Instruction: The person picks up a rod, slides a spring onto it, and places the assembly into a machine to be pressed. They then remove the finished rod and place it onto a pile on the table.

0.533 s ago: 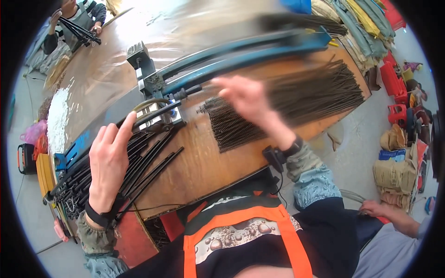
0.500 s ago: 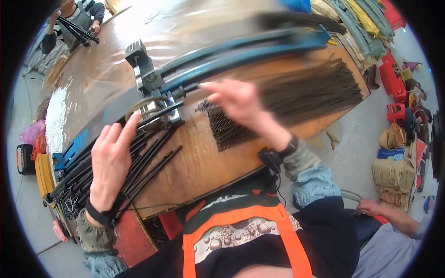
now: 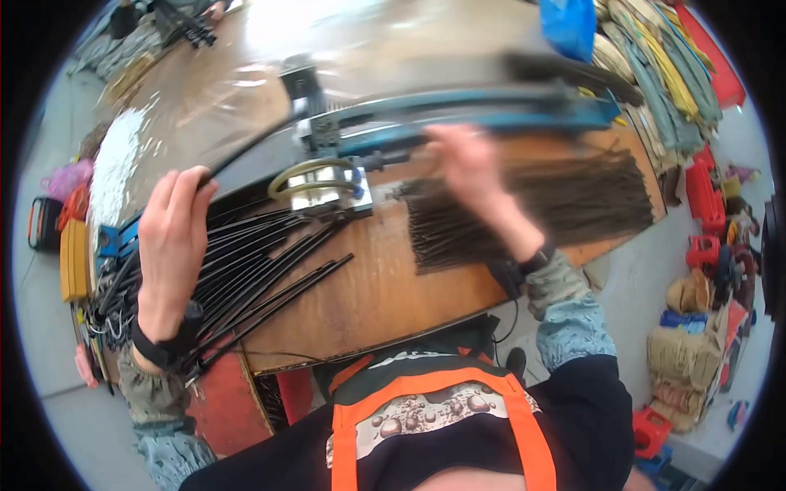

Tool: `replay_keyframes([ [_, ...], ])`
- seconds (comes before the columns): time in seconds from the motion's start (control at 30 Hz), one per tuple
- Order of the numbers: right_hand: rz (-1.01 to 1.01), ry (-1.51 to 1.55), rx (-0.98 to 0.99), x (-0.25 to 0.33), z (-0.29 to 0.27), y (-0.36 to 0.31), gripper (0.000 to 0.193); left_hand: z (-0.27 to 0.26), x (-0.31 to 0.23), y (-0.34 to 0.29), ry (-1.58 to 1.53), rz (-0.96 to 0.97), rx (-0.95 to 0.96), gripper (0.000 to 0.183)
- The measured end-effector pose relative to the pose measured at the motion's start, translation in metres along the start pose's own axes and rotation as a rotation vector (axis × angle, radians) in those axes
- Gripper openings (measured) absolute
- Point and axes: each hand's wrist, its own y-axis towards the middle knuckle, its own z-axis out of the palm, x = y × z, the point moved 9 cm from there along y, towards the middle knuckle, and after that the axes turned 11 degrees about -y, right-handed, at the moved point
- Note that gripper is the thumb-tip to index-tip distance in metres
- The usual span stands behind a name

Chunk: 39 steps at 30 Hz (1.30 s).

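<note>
Over the L part of the wooden table [image 3: 385, 274], L hand [image 3: 172, 245] has its fingers wrapped round a black rod [image 3: 250, 149] — slants up & right, far end nr a dark upright block [image 3: 301, 86], contact unclear. R hand [image 3: 473, 168] is blurred, fingers bent; can't tell if it's grasping anything. It's just R of a dark shaft [image 3: 389, 159], w/ a blue rail [image 3: 491, 102] behind & a wide bundle of thin dark rods [image 3: 532, 204] beneath/to the right. Btwn the hands: shiny metal block [image 3: 327, 194] w/ a yellowish hose loop [image 3: 304, 167]. Lower, just R of L hand, a pile of black tubes [image 3: 250, 266] fans out on the table. Further out: white bits [image 3: 115, 168] heaped far L, yellow box [image 3: 74, 262] past the edge, blue bag [image 3: 566, 29] top R — plus a 2nd bunch of black rods [image 3: 184, 24], upper L.
</note>
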Motion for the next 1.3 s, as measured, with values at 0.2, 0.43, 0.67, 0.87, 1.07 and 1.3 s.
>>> replay_keyframes([
  [0.2, 0.31, 0.434, 0.373, 0.01, 0.089, 0.058, 0.016, -0.034, 0.03, 0.002, -0.029, -0.141, -0.087, 0.021],
  [0.43, -0.026, 0.518, 0.349, 0.057, 0.139, 0.106, 0.015, -0.062, 0.057, -0.035, -0.015, -0.193, -0.169, 0.021],
  [0.67, -0.103, 0.494, 0.409, 0.069, 0.159, 0.11, 0.016, -0.053, 0.084, -0.056, -0.055, -0.297, -0.154, 0.022],
  [0.87, -0.173, 0.235, 0.621, 0.096, 0.189, 0.104, 0.015, -0.043, 0.09, -0.05, -0.052, -0.317, -0.147, 0.023],
  [1.07, -0.342, -0.155, 0.319, 0.042, 0.146, 0.096, 0.005, -0.037, 0.11, -0.051, -0.025, -0.248, -0.121, 0.023],
  [1.3, -0.268, -0.335, 0.248, -0.058, 0.032, 0.05, 0.003, 0.072, 0.088, 0.009, -0.016, -0.006, 0.096, 0.013],
])
